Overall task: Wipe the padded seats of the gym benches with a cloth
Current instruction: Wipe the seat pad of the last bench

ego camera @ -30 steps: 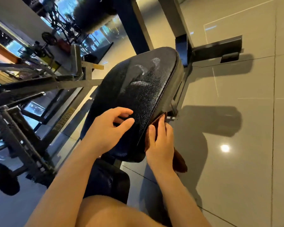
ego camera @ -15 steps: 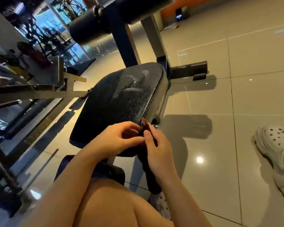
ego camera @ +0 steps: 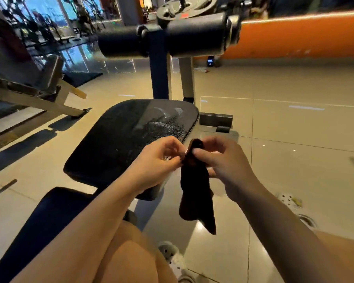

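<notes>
Our fingers (ego camera: 200,152) are pinched on the top edge of the dark cloth (ego camera: 195,184): the left hand (ego camera: 158,160) nips it at one side, the right hand (ego camera: 226,160) curls round the bunched top at the other. The cloth hangs slack between them, off the pad, just beside the near right corner of the black padded seat (ego camera: 129,137). Pale smears show toward the seat's far end. Beyond stand the foam rollers (ego camera: 161,39) on their post, with tiled floor (ego camera: 294,139) all around. We judge this a regripping step: we are refolding the cloth. Next we would need a flat fold under one palm, brought back down on the seat toward those far smears.
</notes>
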Available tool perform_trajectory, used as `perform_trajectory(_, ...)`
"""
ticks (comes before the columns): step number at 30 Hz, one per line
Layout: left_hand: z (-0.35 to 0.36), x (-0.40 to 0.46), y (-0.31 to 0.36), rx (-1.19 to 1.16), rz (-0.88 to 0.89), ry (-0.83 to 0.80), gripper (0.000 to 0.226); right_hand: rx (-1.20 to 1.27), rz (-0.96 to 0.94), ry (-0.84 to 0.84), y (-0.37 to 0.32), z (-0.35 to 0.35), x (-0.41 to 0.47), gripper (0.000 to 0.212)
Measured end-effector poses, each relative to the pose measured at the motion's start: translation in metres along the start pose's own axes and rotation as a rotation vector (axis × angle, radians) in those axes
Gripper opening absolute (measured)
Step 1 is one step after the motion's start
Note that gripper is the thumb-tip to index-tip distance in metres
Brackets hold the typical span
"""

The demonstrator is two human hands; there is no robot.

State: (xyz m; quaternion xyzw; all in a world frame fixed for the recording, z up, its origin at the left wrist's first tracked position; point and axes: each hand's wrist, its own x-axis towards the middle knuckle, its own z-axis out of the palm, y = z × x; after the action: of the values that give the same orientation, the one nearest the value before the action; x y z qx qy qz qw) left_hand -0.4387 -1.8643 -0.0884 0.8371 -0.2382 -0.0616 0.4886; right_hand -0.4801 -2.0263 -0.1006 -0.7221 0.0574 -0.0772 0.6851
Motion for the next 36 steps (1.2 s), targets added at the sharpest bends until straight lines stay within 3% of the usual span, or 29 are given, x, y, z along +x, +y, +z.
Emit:
perform_trajectory(6,-0.017,-0.006,-0.005,0.088,-0.084,0.237,0.014,-0.202,0.009,-0.027,-0.02,-0.04,0.005,0.014)
perform_trajectory(9,-0.014,-0.006,-0.004,0.103,-0.16,0.178,0.017,-0.242,0.06,-0.05,-0.016,-0.046,0.006,0.014)
perform_trajectory(13,-0.005,-0.003,0.0,-0.029,-0.245,0.072,0.016,0.048,0.265,-0.016,-0.01,-0.042,0.012,0.014)
perform_trajectory(19,0.013,-0.001,0.014,0.01,-0.116,0.035,0.013,0.554,0.404,0.096,-0.008,-0.023,0.014,0.027)
perform_trajectory(22,0.02,-0.003,0.016,0.123,-0.025,-0.004,0.024,0.637,0.398,0.191,-0.009,-0.015,0.013,0.031)
perform_trajectory(26,0.022,-0.002,0.01,0.318,0.031,0.137,0.02,0.712,0.385,0.223,-0.017,-0.01,0.008,0.032)
perform_trajectory(31,0.022,-0.004,0.008,0.308,0.04,0.047,0.034,0.777,0.374,0.218,-0.022,-0.01,0.004,0.035)
perform_trajectory(36,0.03,0.002,0.006,0.395,0.059,0.105,0.016,0.776,0.327,0.209,-0.022,-0.015,-0.001,0.028)
